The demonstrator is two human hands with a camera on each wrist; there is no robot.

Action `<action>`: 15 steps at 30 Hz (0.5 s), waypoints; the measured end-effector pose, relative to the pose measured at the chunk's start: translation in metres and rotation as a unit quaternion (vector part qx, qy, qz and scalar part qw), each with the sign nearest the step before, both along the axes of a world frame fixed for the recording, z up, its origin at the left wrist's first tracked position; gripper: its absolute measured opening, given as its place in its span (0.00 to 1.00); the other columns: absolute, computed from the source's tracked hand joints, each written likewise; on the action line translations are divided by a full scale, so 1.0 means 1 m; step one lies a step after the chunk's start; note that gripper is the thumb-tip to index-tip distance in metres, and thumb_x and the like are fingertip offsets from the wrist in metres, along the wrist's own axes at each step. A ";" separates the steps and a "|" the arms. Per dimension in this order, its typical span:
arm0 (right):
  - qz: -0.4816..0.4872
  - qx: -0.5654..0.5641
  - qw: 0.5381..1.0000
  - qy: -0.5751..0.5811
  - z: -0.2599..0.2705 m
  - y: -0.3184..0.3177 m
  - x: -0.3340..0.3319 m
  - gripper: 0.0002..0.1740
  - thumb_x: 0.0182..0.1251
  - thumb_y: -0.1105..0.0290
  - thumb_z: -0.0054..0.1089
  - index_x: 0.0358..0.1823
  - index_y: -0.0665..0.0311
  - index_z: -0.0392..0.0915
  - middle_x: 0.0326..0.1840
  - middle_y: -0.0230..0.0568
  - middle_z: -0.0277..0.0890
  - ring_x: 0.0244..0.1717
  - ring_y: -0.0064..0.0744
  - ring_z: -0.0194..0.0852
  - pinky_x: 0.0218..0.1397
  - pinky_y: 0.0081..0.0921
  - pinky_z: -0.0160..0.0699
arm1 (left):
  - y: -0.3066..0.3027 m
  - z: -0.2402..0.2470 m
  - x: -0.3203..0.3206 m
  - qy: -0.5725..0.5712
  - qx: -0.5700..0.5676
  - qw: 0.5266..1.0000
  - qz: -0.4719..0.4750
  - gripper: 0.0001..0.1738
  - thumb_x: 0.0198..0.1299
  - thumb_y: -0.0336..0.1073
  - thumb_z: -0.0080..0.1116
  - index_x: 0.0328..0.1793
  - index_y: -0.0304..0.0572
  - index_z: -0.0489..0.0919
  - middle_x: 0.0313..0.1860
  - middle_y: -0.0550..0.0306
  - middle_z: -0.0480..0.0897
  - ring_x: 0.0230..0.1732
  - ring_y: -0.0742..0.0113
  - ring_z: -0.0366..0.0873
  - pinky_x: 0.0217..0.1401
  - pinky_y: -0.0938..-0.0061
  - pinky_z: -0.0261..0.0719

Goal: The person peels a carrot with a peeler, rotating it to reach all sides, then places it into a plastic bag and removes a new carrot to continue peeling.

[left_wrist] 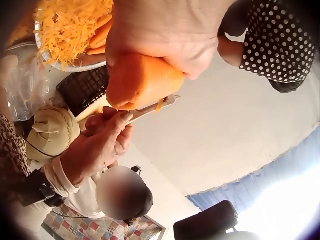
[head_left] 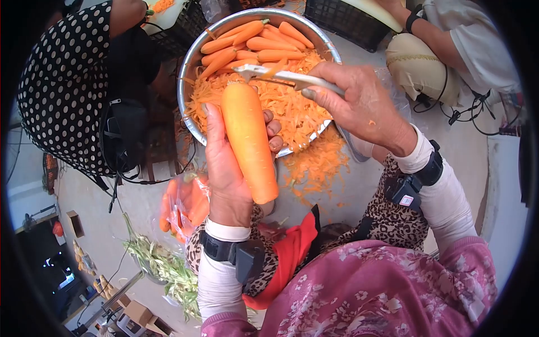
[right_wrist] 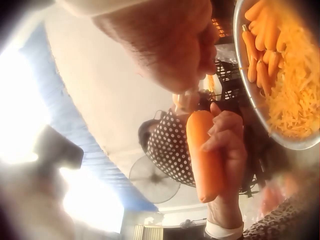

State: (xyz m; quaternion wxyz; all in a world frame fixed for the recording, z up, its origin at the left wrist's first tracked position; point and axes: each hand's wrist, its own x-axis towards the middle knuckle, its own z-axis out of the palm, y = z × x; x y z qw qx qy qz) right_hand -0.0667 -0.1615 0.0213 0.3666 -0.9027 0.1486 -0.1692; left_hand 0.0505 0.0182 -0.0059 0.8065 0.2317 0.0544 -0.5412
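Observation:
In the head view my left hand grips a thick orange carrot, its fingers wrapped around the far side and the thumb along the near side. The carrot stands tilted, its upper end toward the basin. My right hand holds a vegetable peeler by its pale handle, the blade end just above the carrot's top. An orange strip of peel hangs at the blade. From the left wrist, the peeler appears close beside the carrot. The right wrist view shows the carrot in the left fingers, while the peeler is hidden.
A metal basin holds several whole carrots over a heap of peelings. More peelings lie on the floor. A plastic bag of carrots sits at left. Other people and black crates surround the basin.

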 end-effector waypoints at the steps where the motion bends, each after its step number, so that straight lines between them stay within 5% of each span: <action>1: 0.026 0.007 1.000 -0.011 -0.001 0.003 0.000 0.10 0.60 0.68 0.60 0.38 0.67 0.79 0.23 0.48 0.74 0.23 0.39 0.73 0.29 0.31 0.70 | 0.000 0.000 0.000 0.000 0.001 1.000 -0.001 0.35 0.66 0.64 0.41 0.62 0.40 0.69 0.42 0.47 0.72 0.38 0.62 0.67 0.34 0.73 0.70; 4: 0.075 0.054 0.996 -0.015 0.006 0.015 -0.004 0.08 0.59 0.69 0.60 0.34 0.67 0.76 0.23 0.50 0.71 0.25 0.47 0.72 0.29 0.36 0.69 | -0.002 0.003 -0.001 0.018 -0.021 0.999 0.017 0.35 0.65 0.64 0.42 0.60 0.40 0.69 0.40 0.48 0.71 0.37 0.62 0.67 0.33 0.73 0.70; 6: 0.179 0.079 0.978 -0.072 0.004 0.021 -0.007 0.09 0.58 0.68 0.61 0.35 0.67 0.76 0.25 0.48 0.73 0.28 0.48 0.75 0.31 0.37 0.72 | -0.007 0.009 -0.005 -0.026 0.107 0.991 0.070 0.34 0.66 0.65 0.42 0.56 0.39 0.70 0.37 0.50 0.71 0.34 0.64 0.67 0.32 0.74 0.70; 7: 0.218 0.096 0.969 -0.060 0.006 0.025 -0.010 0.10 0.57 0.68 0.61 0.39 0.65 0.76 0.28 0.46 0.74 0.30 0.49 0.76 0.33 0.38 0.74 | -0.002 0.001 0.001 0.000 0.055 0.998 0.031 0.32 0.65 0.66 0.42 0.50 0.43 0.72 0.35 0.51 0.75 0.32 0.63 0.70 0.33 0.71 0.72; 15: 0.246 -0.011 0.969 -0.033 0.001 0.030 -0.012 0.11 0.58 0.69 0.61 0.42 0.62 0.76 0.30 0.42 0.74 0.30 0.47 0.76 0.32 0.38 0.75 | 0.000 0.002 -0.001 -0.054 0.107 0.992 0.037 0.31 0.66 0.66 0.40 0.49 0.43 0.72 0.33 0.54 0.74 0.30 0.65 0.70 0.32 0.72 0.71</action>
